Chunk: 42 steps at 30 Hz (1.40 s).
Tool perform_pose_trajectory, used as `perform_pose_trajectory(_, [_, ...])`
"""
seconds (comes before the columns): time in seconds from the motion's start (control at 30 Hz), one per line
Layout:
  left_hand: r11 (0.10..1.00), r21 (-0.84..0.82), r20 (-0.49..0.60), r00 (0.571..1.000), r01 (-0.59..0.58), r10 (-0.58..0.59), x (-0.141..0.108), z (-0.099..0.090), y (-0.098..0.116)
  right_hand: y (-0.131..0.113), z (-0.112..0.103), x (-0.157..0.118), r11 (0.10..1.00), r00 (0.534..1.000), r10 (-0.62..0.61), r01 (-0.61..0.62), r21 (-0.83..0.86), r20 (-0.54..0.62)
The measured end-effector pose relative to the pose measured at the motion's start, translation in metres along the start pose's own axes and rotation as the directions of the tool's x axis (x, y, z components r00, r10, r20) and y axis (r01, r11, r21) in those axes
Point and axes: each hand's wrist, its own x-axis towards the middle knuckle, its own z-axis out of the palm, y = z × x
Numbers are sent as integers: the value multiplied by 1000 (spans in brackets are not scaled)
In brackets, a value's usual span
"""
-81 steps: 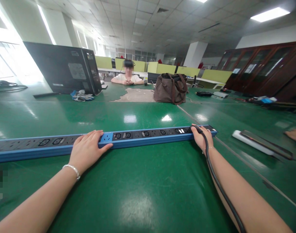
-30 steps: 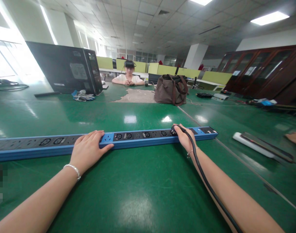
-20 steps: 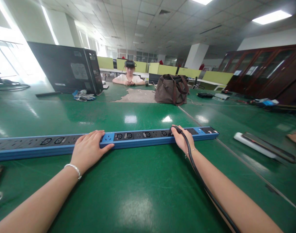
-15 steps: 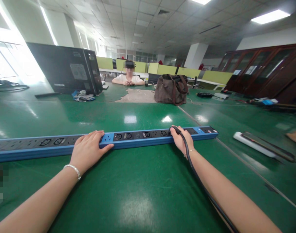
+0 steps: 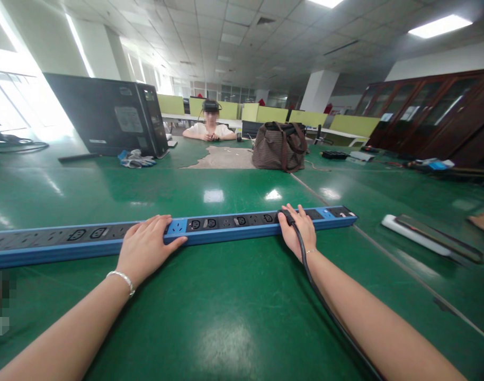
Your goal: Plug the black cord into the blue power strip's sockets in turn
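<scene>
Leftward from the right end of the power strip [image 5: 226,234], the head view shows the right hand [image 5: 299,233] shifted, fingers closed round a black plug [image 5: 285,216] over the sockets — seated or not, I cannot tell. Strip's long axis crosses the table [image 5: 226,296] sideways; the left hand [image 5: 144,244] clasps it mid-length — computer-case label [image 5: 128,119] unreadable.

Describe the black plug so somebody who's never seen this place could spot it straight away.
On the green table, find the long blue-sided power strip. Follow it rightward to the right hand. The black plug is in that hand's grip, set apart from the neighbouring sockets by the thick black cable trailing from it toward the picture's bottom edge.
</scene>
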Motion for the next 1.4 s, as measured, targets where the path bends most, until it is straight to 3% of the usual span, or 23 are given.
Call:
perform_pose_trajectory(0.4, [1000, 14, -16, 1000, -11, 11, -1, -1, 1, 2, -4, 11, 996, 986, 83, -86, 15, 145])
perform_pose_trajectory(0.63, [1000, -6, -22, 1000, -14, 13, -1, 1, 1, -1, 1, 0, 998, 998, 63, -62, -18, 31])
perform_pose_trajectory(0.93, [1000, -6, -17, 1000, -12, 12, -1, 0, 0, -2, 1, -4, 999, 999, 53, -53, -8, 4])
perform_pose_trajectory(1.1, [1000, -17, -17, 1000, -13, 13, 0, 1, -1, 1, 8, -2, 997, 998, 50, -48, 61, -44])
perform_pose_trajectory(1.4, [1000, -12, -19, 1000, -10, 10, 0, 0, 1, 3, 9, 2, 983, 999, 16, -10, 183, -30])
